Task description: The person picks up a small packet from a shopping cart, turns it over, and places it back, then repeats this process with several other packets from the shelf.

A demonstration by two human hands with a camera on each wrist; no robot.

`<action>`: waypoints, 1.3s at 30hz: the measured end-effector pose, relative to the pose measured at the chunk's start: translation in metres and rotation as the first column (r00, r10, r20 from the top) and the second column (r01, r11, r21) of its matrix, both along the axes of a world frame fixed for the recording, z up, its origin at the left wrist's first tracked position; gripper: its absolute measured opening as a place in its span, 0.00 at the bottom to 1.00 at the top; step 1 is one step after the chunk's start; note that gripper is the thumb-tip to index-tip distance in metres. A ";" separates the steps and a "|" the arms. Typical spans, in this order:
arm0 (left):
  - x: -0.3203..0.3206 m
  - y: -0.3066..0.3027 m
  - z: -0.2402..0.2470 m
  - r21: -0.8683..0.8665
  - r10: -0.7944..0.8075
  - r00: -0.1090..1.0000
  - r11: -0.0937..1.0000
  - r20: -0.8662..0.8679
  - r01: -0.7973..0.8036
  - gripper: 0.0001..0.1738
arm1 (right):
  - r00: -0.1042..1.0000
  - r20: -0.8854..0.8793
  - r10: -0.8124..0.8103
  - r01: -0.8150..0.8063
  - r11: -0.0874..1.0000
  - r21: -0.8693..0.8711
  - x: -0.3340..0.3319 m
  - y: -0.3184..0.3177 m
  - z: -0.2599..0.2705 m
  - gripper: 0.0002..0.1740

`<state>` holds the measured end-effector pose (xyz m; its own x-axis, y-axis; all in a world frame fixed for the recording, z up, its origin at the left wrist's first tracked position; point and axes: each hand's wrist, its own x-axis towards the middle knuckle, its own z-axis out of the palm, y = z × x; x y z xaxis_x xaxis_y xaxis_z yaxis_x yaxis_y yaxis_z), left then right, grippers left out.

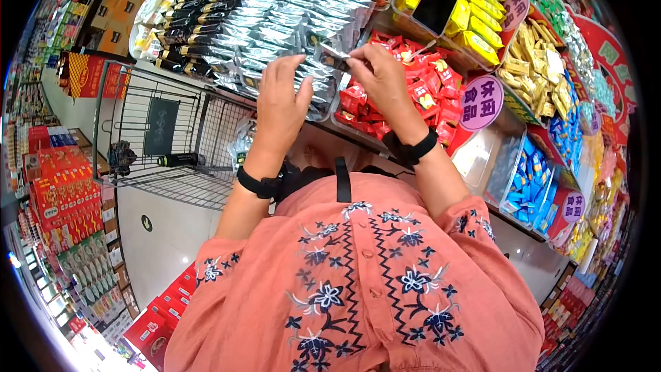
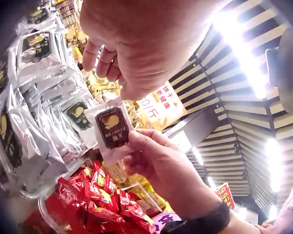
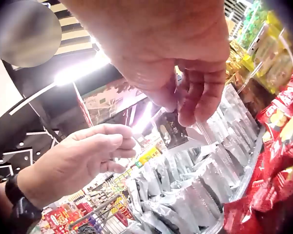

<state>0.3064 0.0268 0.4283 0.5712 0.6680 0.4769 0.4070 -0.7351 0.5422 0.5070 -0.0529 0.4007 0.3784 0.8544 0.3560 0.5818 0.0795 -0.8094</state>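
My right hand [image 1: 385, 79] pinches a small silver snack packet [image 2: 111, 127] by its edge, thumb and fingers at one side. A black label with a yellow picture faces the left wrist view. The packet [image 3: 172, 130] is held up over a bin of similar silver packets [image 1: 275, 24]. Beside it, my left hand [image 1: 281, 100] hovers over the near edge of that bin, holding nothing, its fingers loosely bent. In the right wrist view the left hand [image 3: 83, 158] is apart from the packet. Both wrists wear black bands.
Red-wrapped snacks [image 1: 430, 89] fill the bin to the right, with yellow packets [image 1: 482, 21] behind and a phone-like dark slab [image 1: 435, 7] on them. A wire shopping cart [image 1: 172, 131] stands at the left. A purple round sign [image 1: 480, 102] stands at the bins' front edge.
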 end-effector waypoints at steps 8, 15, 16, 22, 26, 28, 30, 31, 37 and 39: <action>0.012 0.004 -0.051 -0.457 -0.093 0.995 0.885 0.020 0.092 0.27 | 0.991 0.118 -0.067 0.057 0.995 0.084 -0.003 0.038 -0.018 0.05; 0.027 0.013 -0.061 -0.596 -0.075 0.993 0.795 0.088 0.113 0.31 | 0.963 0.236 -0.128 0.117 0.991 0.061 -0.010 0.055 -0.034 0.06; 0.028 0.013 -0.063 -0.585 -0.062 0.993 0.803 0.102 0.110 0.31 | 0.959 0.252 -0.131 0.121 0.991 0.057 -0.011 0.057 -0.036 0.06; 0.030 0.020 -0.070 -0.588 -0.044 0.992 0.802 0.118 0.106 0.32 | 0.945 0.300 -0.130 0.129 0.991 0.022 -0.015 0.062 -0.036 0.06; 0.032 0.025 -0.070 -0.597 -0.034 0.994 0.797 0.107 0.092 0.33 | 0.942 0.308 -0.129 0.133 0.991 0.009 -0.014 0.064 -0.034 0.06; 0.034 0.025 -0.068 -0.607 -0.028 0.996 0.791 0.090 0.077 0.33 | 0.944 0.304 -0.125 0.128 0.992 0.010 -0.014 0.064 -0.034 0.06; 0.035 0.026 -0.065 -0.630 -0.035 0.997 0.773 0.075 0.075 0.34 | 0.948 0.295 -0.121 0.119 0.993 0.024 -0.014 0.066 -0.036 0.06; 0.035 0.027 -0.063 -0.647 -0.045 0.997 0.758 0.068 0.079 0.35 | 0.948 0.295 -0.119 0.117 0.993 0.023 -0.014 0.066 -0.036 0.07; 0.037 0.028 -0.066 -0.652 -0.061 0.997 0.753 0.055 0.083 0.36 | 0.961 0.264 -0.087 0.077 0.996 0.051 -0.015 0.062 -0.031 0.09; 0.038 0.026 -0.064 -0.654 -0.059 0.997 0.753 0.048 0.076 0.36 | 0.972 0.224 -0.074 0.062 0.996 0.062 -0.015 0.059 -0.028 0.10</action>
